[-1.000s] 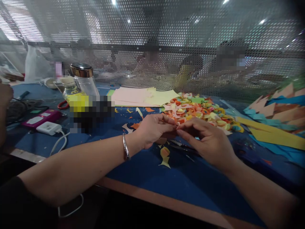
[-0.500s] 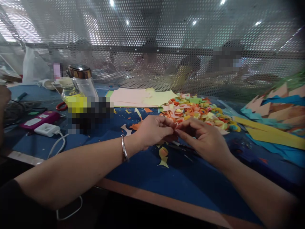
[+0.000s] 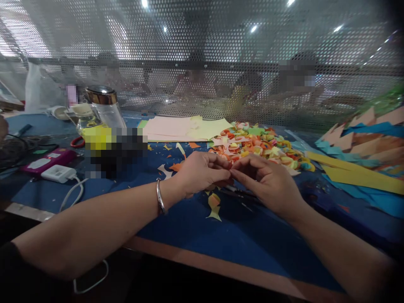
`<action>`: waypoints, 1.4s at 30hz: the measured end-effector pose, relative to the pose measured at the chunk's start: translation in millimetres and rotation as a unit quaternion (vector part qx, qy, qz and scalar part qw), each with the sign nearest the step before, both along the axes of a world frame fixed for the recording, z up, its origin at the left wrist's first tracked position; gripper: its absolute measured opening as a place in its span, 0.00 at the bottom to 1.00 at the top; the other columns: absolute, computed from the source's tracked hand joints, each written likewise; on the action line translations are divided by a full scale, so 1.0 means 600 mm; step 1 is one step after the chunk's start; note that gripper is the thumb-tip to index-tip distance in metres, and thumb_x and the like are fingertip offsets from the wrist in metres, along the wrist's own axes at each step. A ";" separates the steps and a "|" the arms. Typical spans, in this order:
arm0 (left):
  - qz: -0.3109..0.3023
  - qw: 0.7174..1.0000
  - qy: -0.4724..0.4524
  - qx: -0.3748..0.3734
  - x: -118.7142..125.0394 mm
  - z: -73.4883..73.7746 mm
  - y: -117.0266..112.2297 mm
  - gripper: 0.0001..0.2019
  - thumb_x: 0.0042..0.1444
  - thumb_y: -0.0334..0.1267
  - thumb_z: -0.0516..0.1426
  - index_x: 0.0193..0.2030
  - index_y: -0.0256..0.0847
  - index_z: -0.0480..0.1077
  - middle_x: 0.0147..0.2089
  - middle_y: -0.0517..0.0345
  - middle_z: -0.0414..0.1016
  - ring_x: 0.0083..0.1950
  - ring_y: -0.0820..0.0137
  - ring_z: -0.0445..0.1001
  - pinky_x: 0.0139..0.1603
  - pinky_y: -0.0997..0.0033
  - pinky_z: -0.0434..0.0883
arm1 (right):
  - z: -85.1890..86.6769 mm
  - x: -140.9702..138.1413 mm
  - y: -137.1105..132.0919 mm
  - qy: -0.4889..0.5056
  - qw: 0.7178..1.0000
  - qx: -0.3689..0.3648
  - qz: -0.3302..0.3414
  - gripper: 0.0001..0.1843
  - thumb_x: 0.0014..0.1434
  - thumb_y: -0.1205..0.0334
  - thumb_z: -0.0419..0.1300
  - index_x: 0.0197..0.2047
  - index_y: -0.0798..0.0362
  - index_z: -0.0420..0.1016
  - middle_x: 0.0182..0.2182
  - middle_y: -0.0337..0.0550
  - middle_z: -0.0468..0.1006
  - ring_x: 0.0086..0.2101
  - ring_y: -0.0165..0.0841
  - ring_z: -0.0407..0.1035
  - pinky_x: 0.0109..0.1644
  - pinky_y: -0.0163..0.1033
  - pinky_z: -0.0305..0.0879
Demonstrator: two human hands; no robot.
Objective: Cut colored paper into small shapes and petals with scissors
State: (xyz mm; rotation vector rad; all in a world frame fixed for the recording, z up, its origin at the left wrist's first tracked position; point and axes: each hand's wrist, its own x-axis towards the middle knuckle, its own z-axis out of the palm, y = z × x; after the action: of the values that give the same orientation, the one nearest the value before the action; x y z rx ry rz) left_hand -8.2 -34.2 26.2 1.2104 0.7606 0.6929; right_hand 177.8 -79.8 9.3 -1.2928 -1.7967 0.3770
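My left hand [image 3: 206, 173] and my right hand [image 3: 265, 181] meet fingertip to fingertip above the blue table, both closed in a pinch. Whatever is between the fingers is hidden or too small to name. Just below them lies a yellow paper cutout [image 3: 214, 206] with a forked lower end and an orange patch on top. Behind the fingers spreads a heap of small folded paper pieces [image 3: 259, 145] in orange, yellow, pink and green. Paper scraps [image 3: 170, 169] lie left of my left hand. A dark thin tool, partly covered, rests under my right hand.
Pink and pale yellow paper sheets [image 3: 179, 128] lie at the back. On the left stand a clear bottle [image 3: 109, 111], a magenta power strip [image 3: 50, 160] and a white charger [image 3: 58, 173]. Yellow paper strips [image 3: 356, 172] and spiky paper stacks [image 3: 366, 145] are on the right. A perforated metal screen [image 3: 202, 92] rises behind.
The view has shifted slightly, so everything on the table sits a little further left. My hands keep nearly the same pinched pose, fingertips together.
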 end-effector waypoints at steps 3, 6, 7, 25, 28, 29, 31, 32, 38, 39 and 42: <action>0.005 1.000 0.009 -0.022 0.002 0.004 0.001 0.05 0.55 0.24 0.62 0.31 0.36 0.74 0.27 0.57 0.79 0.26 0.77 0.77 0.29 0.78 0.69 | -0.002 0.000 0.000 0.008 1.000 0.001 0.000 0.13 0.63 0.49 0.64 0.34 0.49 0.77 0.30 0.42 0.79 0.29 0.33 0.71 0.32 0.38 0.68; 0.011 0.999 0.001 -0.039 0.004 0.009 0.001 0.09 0.56 0.20 0.60 0.28 0.35 0.72 0.25 0.58 0.78 0.25 0.78 0.77 0.30 0.78 0.71 | -0.004 0.001 0.000 0.019 1.000 0.005 -0.004 0.12 0.63 0.50 0.64 0.35 0.49 0.78 0.30 0.43 0.79 0.29 0.33 0.72 0.33 0.38 0.69; 0.013 0.999 -0.004 -0.041 0.004 0.010 0.000 0.10 0.56 0.20 0.60 0.27 0.35 0.72 0.25 0.58 0.78 0.25 0.78 0.77 0.31 0.77 0.72 | -0.005 0.002 -0.001 0.021 1.000 0.007 -0.008 0.12 0.63 0.50 0.64 0.35 0.49 0.78 0.30 0.42 0.79 0.30 0.33 0.72 0.33 0.38 0.69; -0.039 0.999 0.024 -0.025 -0.001 0.002 0.000 0.07 0.53 0.22 0.62 0.29 0.36 0.73 0.27 0.59 0.80 0.29 0.76 0.80 0.40 0.73 0.77 | 0.004 -0.001 -0.002 0.058 0.998 -0.028 0.009 0.12 0.62 0.51 0.65 0.37 0.51 0.80 0.27 0.40 0.80 0.23 0.29 0.69 0.26 0.35 0.64; -0.048 0.998 0.032 -0.026 0.000 0.006 -0.002 0.08 0.54 0.21 0.61 0.27 0.35 0.73 0.26 0.59 0.79 0.28 0.77 0.79 0.42 0.72 0.78 | 0.003 0.000 -0.002 0.061 0.998 -0.027 0.019 0.11 0.63 0.51 0.65 0.36 0.50 0.80 0.29 0.41 0.81 0.27 0.31 0.72 0.29 0.35 0.67; -0.049 0.998 0.036 -0.028 0.000 0.007 -0.002 0.08 0.55 0.21 0.61 0.27 0.35 0.73 0.26 0.59 0.79 0.28 0.77 0.79 0.41 0.72 0.78 | 0.002 0.000 -0.002 0.058 0.998 -0.028 0.019 0.11 0.63 0.51 0.65 0.36 0.49 0.80 0.29 0.41 0.81 0.27 0.31 0.72 0.29 0.35 0.68; -0.051 0.997 0.045 -0.029 0.000 0.009 -0.003 0.09 0.55 0.21 0.61 0.27 0.35 0.73 0.25 0.59 0.78 0.27 0.77 0.78 0.39 0.74 0.76 | 0.003 0.000 -0.003 0.050 0.998 -0.032 0.015 0.11 0.63 0.51 0.64 0.36 0.49 0.80 0.28 0.40 0.80 0.26 0.30 0.71 0.28 0.35 0.66; -0.052 0.997 0.048 -0.028 0.000 0.010 -0.003 0.09 0.55 0.21 0.61 0.27 0.35 0.73 0.25 0.59 0.78 0.27 0.78 0.78 0.37 0.75 0.76 | 0.004 0.000 -0.004 0.047 0.998 -0.035 0.014 0.11 0.63 0.51 0.64 0.36 0.49 0.80 0.27 0.40 0.79 0.24 0.29 0.69 0.26 0.35 0.65; -0.076 0.995 0.057 0.007 -0.003 0.001 0.005 0.05 0.56 0.27 0.64 0.29 0.35 0.75 0.26 0.58 0.79 0.27 0.77 0.79 0.35 0.75 0.75 | 0.007 0.001 -0.003 0.052 0.998 -0.041 0.019 0.14 0.63 0.48 0.65 0.34 0.50 0.78 0.25 0.39 0.77 0.23 0.29 0.67 0.27 0.34 0.63; -0.082 0.994 0.063 0.018 -0.004 -0.002 0.006 0.05 0.55 0.28 0.65 0.29 0.35 0.75 0.27 0.58 0.79 0.28 0.77 0.79 0.35 0.75 0.76 | 0.006 0.002 -0.002 0.056 0.997 -0.041 0.020 0.14 0.63 0.48 0.65 0.34 0.51 0.78 0.25 0.40 0.77 0.24 0.29 0.67 0.27 0.35 0.64; -0.096 0.990 0.088 0.055 -0.006 -0.009 0.010 0.06 0.55 0.31 0.64 0.28 0.35 0.75 0.27 0.58 0.79 0.27 0.76 0.78 0.35 0.74 0.76 | 0.002 0.005 -0.001 0.066 0.996 -0.048 0.021 0.14 0.62 0.48 0.66 0.35 0.51 0.79 0.25 0.39 0.77 0.22 0.28 0.66 0.26 0.34 0.63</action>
State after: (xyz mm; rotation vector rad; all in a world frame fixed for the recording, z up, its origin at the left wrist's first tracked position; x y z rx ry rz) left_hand -12.0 -28.1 21.1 1.4390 0.7461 0.4795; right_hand 180.9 -80.3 10.7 -1.2662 -1.7147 0.5654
